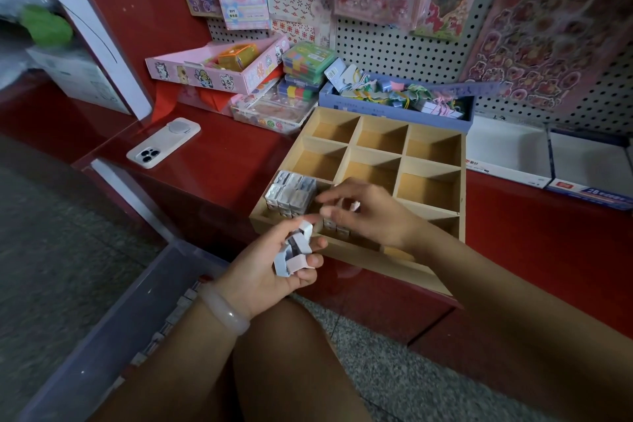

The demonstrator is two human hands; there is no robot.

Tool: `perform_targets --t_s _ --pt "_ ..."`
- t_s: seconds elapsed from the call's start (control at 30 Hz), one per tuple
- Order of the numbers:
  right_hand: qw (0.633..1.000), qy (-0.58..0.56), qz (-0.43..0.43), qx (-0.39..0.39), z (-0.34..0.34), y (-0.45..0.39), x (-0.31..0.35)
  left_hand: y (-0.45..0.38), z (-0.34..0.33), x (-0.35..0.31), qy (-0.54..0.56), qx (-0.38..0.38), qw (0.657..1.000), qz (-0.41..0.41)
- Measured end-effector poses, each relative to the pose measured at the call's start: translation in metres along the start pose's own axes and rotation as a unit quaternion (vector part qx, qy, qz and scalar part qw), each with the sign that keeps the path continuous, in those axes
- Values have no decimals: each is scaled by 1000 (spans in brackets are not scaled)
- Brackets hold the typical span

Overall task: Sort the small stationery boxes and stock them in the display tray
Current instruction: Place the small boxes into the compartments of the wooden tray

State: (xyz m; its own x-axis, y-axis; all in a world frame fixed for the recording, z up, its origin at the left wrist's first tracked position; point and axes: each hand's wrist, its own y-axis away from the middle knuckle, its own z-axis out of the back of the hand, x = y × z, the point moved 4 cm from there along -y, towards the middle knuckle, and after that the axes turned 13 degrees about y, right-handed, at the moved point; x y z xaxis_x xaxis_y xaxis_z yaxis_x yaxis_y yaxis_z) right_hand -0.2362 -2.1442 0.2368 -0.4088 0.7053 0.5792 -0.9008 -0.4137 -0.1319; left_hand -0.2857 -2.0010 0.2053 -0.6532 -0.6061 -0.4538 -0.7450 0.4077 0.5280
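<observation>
Left hand [274, 271]: fingers curled round several small boxes [296, 248], just in front of display tray [346, 147].
Right hand [366, 212]: over tray's near-left compartment, pinching something small; blurred.
Stocked boxes [291, 193]: tray's near-left compartment.
Readable: "2B" on blue carton [589, 193], right of tray.

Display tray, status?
Left hand grips a few small boxes. Right hand over the display tray, apparently pinching one more. Near-left cells partly stocked, rest bare. Nothing blocking.
</observation>
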Motion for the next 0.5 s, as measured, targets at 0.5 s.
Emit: perform_targets --t_s 0.5 --pt "962 -196 -21 187 -6 19 19 9 -11 2 -61 54 996 -29"
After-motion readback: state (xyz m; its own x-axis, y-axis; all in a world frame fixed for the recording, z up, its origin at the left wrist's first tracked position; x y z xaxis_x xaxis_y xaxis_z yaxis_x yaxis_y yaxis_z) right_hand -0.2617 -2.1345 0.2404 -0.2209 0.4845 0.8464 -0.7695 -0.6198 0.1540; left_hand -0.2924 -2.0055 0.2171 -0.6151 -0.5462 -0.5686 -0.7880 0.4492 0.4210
